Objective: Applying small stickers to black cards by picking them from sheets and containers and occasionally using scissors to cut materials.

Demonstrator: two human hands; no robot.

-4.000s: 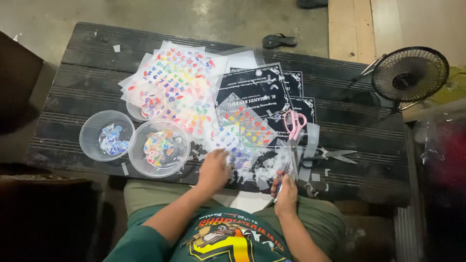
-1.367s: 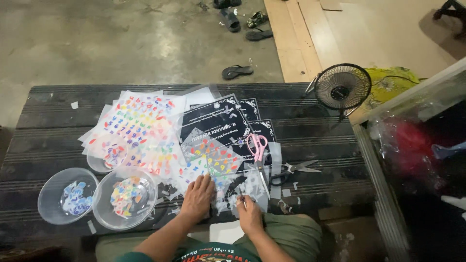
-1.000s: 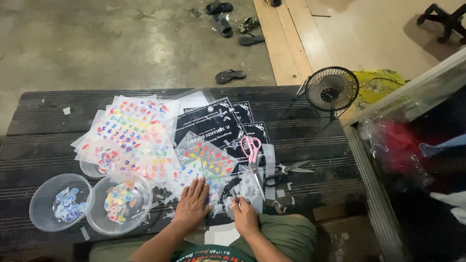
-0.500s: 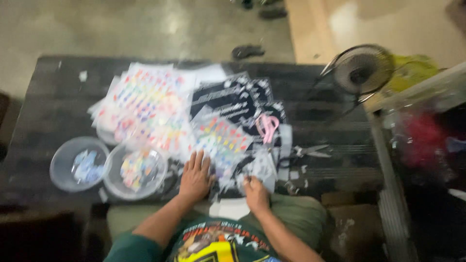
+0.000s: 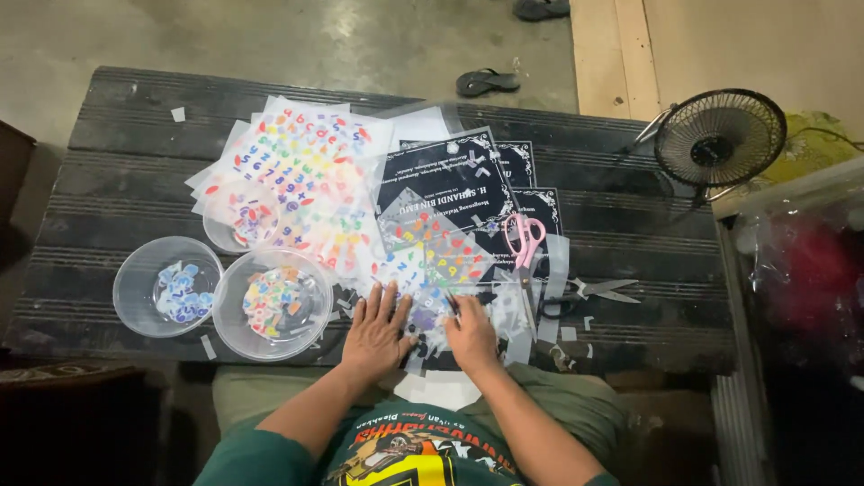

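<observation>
- Pressing flat, fingers spread, the left hand (image 5: pixel 376 331) lies on a clear sticker sheet (image 5: pixel 430 270) at the table's (image 5: pixel 108 193) near edge
- right hand (image 5: pixel 472 335) beside it; its fingertips' grip is unreadable
- pink scissors (image 5: pixel 523 239) beyond, blades partly hidden

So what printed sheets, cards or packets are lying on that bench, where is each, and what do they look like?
Sticker sheets: fanned pile at the bench's left centre, clear, dotted with small multicoloured shapes.
Black cards: overlapping at centre, rectangular, white ornate borders and print.
Small sticker sheet: in front of the cards, clear with coloured shapes, just beyond the left hand and right hand.
No screens or signs.
</observation>
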